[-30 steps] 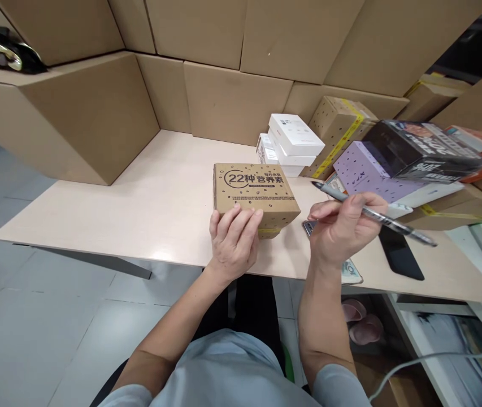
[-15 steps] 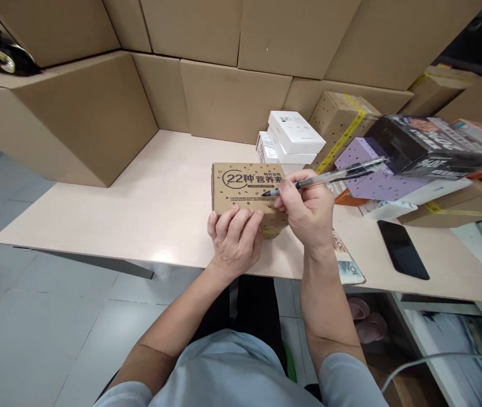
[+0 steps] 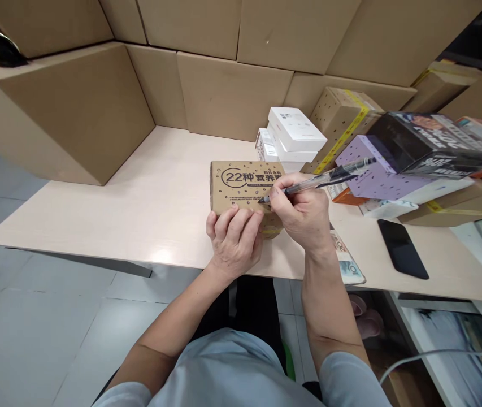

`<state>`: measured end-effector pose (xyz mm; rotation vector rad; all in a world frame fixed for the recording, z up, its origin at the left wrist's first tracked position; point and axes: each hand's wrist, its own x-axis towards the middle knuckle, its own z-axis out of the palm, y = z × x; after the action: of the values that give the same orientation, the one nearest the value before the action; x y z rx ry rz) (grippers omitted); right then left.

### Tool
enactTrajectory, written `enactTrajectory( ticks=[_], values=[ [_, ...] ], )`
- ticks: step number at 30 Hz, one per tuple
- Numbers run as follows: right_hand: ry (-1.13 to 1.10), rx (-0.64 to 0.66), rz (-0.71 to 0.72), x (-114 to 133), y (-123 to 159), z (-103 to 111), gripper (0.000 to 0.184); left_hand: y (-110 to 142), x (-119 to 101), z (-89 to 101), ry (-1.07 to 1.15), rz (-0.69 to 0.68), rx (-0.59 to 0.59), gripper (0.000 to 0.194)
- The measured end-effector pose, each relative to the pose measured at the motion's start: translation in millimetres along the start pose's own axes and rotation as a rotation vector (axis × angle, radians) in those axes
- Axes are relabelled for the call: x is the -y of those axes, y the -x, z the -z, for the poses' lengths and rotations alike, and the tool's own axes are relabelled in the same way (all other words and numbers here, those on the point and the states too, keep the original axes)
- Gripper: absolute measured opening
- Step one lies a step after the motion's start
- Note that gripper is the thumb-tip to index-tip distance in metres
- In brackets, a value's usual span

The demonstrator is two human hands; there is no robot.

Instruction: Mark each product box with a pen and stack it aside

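A small brown cardboard box [image 3: 241,186] with black print and small dark drawings sits on the table in front of me. My left hand [image 3: 235,240] grips its near side, fingers curled over the top edge. Between the thumb and fingers of my right hand [image 3: 302,212] is a clear-barrelled pen [image 3: 338,174], its dark tip at the small printed lines on the box top. The right hand covers the box's right part. I cannot tell whether the tip touches the cardboard.
White boxes [image 3: 295,133] are stacked behind the small box. To the right lie a purple box [image 3: 363,164], a black box [image 3: 427,141], a phone [image 3: 402,249] and a printed sheet [image 3: 348,265]. Large cartons [image 3: 234,96] line the back of the table [image 3: 139,209].
My right hand and the pen have shifted slightly left and down over the box top. My left hand stays on the near edge. The camera view has moved a little.
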<state>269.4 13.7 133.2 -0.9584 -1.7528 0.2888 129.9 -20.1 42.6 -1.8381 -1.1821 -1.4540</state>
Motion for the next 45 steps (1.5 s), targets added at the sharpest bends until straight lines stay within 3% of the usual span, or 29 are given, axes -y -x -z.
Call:
enactTrajectory(
  ticks=[10, 14, 17, 19, 21, 24, 27, 32, 36, 38, 40, 42, 45],
  values=[
    [-0.074, -0.011, -0.013, 0, 2, -1, 0.015, -2, 0, -1.3, -0.018, -0.024, -0.03, 0.029],
    [-0.259, -0.293, -0.14, -14, 7, -3, 0.02, -2, 4, -1.8, -0.019, -0.027, -0.038, 0.029],
    [-0.2, -0.422, -0.212, -39, 17, 7, 0.025, -1, 10, -3.9, -0.005, -0.011, -0.025, 0.031],
    [0.0, -0.327, -0.246, -58, 27, 19, 0.025, -1, 13, -6.4, 0.009, 0.011, -0.024, 0.033],
    [0.282, -0.08, -0.26, -71, 38, 30, 0.028, 0, 16, -9.5, 0.017, 0.028, -0.027, 0.035],
    [0.666, 0.371, -0.303, -74, 51, 34, 0.045, 2, 18, -13.6, 0.023, 0.022, -0.03, 0.037],
    [0.859, 0.598, -0.366, -71, 58, 25, 0.045, 4, 20, -15.8, 0.029, -0.004, -0.05, 0.038],
    [0.943, 0.642, -0.39, -75, 62, 13, 0.041, 5, 22, -15.8, -0.003, -0.046, -0.066, 0.036],
    [0.944, 0.523, -0.388, -70, 74, 29, 0.048, 5, 23, -15.3, -0.02, -0.05, -0.061, 0.036],
    [0.999, 0.395, -0.501, -62, 89, 48, 0.058, 6, 23, -15.7, -0.012, -0.042, -0.055, 0.036],
    [1.04, 0.315, -0.715, -56, 109, 70, 0.082, 6, 23, -16.4, -0.004, -0.033, -0.056, 0.038],
    [1.014, 0.331, -0.878, -52, 128, 87, 0.098, 7, 22, -17.2, -0.004, -0.023, -0.057, 0.039],
    [0.954, 0.42, -0.907, -54, 145, 99, 0.093, 7, 21, -18.4, -0.018, -0.01, -0.063, 0.039]
  ],
)
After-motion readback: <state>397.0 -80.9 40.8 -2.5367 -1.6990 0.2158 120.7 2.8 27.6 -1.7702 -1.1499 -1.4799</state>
